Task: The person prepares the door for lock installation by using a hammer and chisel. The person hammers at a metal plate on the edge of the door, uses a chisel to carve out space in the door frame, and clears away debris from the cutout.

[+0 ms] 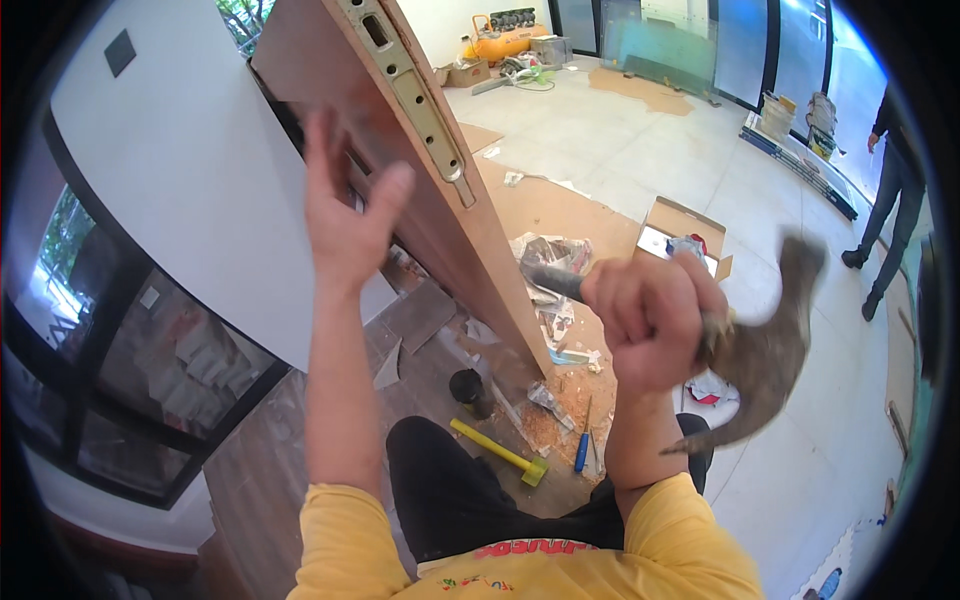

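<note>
My left hand is raised beside the face of a wooden door, fingers apart and thumb out, holding nothing; its fingertips are blurred. A metal lock plate with several holes is set into the door's edge. My right hand grips a claw hammer to the right of the door, its worn metal head on the right and the dark end of its handle pointing left.
Below lie a yellow-green mallet, a blue-handled screwdriver, a dark cylinder and wood shavings. An open cardboard box is at right. A person stands at far right. An orange compressor is at the back.
</note>
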`<control>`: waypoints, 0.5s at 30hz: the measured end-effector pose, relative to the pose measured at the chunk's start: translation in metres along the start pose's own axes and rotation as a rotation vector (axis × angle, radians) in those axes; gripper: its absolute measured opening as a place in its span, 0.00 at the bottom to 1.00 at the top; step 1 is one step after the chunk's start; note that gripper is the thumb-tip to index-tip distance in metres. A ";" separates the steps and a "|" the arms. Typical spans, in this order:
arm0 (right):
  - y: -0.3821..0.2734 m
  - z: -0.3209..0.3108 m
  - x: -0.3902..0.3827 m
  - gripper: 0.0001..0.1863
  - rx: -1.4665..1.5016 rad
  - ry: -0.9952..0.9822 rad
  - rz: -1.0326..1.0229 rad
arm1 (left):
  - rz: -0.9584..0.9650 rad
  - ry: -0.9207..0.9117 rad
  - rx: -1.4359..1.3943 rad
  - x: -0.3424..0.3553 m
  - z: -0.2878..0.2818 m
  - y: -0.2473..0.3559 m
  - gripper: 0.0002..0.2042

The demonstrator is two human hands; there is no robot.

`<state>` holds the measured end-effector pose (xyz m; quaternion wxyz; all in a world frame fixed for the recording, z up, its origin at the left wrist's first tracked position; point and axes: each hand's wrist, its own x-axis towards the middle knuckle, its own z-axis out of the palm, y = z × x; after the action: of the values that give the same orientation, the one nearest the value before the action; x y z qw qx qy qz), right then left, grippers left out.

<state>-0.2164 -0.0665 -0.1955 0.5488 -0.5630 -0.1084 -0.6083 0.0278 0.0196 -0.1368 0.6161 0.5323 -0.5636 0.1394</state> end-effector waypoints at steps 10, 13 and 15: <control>0.061 0.018 -0.052 0.13 -0.270 -0.053 0.324 | 0.037 -0.055 0.231 0.071 0.016 0.054 0.30; 0.073 0.013 -0.034 0.12 -0.514 -0.141 0.124 | 0.034 0.019 0.175 0.073 0.024 0.071 0.25; 0.081 0.014 -0.014 0.13 -0.689 -0.116 -0.221 | 0.158 0.002 0.260 0.070 0.030 0.069 0.23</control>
<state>-0.1481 -0.0787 -0.2413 0.2506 -0.7332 0.0120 -0.6320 -0.0196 -0.0078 -0.0492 0.5296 0.5615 -0.5802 0.2598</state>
